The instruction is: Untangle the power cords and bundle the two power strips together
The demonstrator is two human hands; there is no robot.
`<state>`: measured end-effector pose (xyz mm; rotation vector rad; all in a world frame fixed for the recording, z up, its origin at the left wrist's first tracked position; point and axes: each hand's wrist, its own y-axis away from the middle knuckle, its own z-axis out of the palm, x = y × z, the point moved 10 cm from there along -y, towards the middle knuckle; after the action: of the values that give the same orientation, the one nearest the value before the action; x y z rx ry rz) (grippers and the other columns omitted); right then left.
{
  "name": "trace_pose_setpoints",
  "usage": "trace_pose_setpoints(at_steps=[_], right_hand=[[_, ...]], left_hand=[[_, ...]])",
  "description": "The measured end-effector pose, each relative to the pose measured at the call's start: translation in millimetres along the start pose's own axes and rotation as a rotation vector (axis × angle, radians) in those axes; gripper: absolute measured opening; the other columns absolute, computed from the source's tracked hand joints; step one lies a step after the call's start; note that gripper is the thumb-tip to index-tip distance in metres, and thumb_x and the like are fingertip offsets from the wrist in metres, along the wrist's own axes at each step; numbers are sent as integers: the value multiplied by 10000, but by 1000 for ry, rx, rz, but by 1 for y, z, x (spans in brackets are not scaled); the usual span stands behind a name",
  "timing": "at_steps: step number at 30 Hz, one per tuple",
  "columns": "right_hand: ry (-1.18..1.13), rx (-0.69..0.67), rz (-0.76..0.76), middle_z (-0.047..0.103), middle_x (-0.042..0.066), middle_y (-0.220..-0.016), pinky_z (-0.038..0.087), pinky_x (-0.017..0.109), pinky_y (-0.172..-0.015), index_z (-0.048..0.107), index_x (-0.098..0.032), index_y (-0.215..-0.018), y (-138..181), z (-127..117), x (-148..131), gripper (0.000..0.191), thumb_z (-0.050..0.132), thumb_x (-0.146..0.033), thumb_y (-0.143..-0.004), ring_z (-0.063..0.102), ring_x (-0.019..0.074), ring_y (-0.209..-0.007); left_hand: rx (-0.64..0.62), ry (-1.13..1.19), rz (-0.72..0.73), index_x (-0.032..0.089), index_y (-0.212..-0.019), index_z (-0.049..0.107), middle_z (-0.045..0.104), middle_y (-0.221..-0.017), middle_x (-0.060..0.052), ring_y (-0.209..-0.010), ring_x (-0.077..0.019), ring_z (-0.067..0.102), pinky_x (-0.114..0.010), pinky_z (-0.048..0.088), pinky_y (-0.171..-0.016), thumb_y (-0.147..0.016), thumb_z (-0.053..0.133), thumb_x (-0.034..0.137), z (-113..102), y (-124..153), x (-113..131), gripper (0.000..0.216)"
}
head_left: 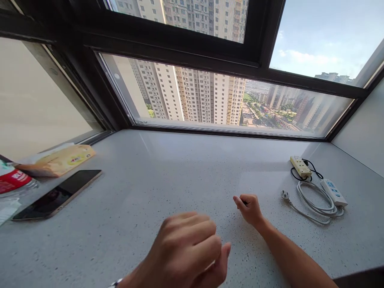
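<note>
My left hand (192,248) is closed in a loose fist, large and near at the bottom middle, its back toward me and its thumb at the right side. Nothing shows sticking out of it; the palm is hidden. A bit of a wristband (115,283) appears at that wrist. Farther off and to the right, my right hand (248,209) is also closed in a fist, at the speckled white counter (168,176). A small dark gap shows between its thumb and curled fingers. Nearest to it lies the three-pin plug (285,195) of a white power strip (333,192), apart from the hand.
Beside the white strip's coiled grey cable (312,206) lies a cream power strip (301,167) with a black cord. At left are a black phone (60,194), a tissue pack (63,160) and a red-labelled bottle (13,180). A dark window frame (180,48) borders the counter's back.
</note>
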<state>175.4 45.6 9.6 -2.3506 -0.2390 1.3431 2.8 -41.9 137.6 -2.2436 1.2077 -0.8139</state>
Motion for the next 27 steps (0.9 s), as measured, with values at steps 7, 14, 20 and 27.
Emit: trace_pose_setpoints(at_steps=[7,14,20,27], right_hand=[[214,237,-187,445,-21,-550,352,218,-496,492,-185,-641,18,-87,-38,240,464,-279,-860,409,103,-494],[632,123,180,565,117,-1077,476,375,-762,503,-192,-1072,66,-173,68,378,476,-257,-701,561,252,-951],[776,111,384,643,105,-831,462,389,-743,563,-142,-1103,68,-208,115,416,428,-382,-790,604,274,-809],[787,180,452,689,122,-804,434,331,-626,605,-160,-986,49,-230,124,415,347,-457,-854,637,265,-705]], left_hand=[[-239,81,-413,187,-524,166,174,-453,43,-433,-74,176,-235,127,-443,-831,393,378,110,5,-110,427],[-417,240,-616,199,-524,179,166,-483,44,-469,-76,144,-245,103,-461,-760,476,499,138,22,-149,484],[-397,315,-632,201,-528,177,166,-505,45,-486,-78,157,-245,122,-472,-749,477,497,142,14,-156,476],[-401,373,-628,202,-527,188,167,-510,47,-488,-77,150,-250,112,-470,-756,466,508,143,17,-155,473]])
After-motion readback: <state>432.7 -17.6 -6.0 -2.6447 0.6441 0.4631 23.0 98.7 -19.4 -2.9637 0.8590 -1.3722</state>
